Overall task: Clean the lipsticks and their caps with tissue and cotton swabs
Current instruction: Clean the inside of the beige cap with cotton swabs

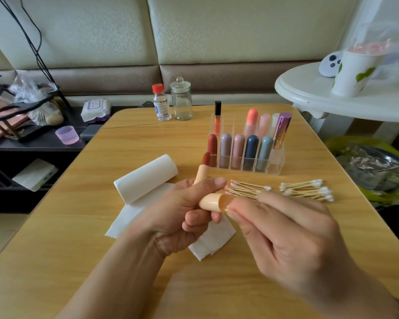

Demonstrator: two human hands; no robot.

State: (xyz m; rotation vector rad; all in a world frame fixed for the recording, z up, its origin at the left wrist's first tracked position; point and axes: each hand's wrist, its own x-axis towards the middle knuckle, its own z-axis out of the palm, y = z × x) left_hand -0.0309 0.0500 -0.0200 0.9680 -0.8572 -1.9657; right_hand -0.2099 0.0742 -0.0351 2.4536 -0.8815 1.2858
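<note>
My left hand (182,210) is closed on an open lipstick (202,172) with a peach body and a dark red tip that points away from me. Its thumb and forefinger also pinch the peach cap (210,201), which lies sideways. My right hand (286,231) pinches the cap's translucent open end; I cannot tell whether a swab is between those fingers. A tissue roll (145,180) and an unfolded tissue sheet (124,217) lie under my hands. Pink-stained cotton swabs (244,188) and clean cotton swabs (309,189) lie beyond my right hand.
A clear organizer (273,166) with several capped lipsticks stands behind the swabs on the wooden table (78,238). A red-capped bottle (161,102) and a glass jar (181,100) stand at the far edge. A white round table (332,100) is at the right.
</note>
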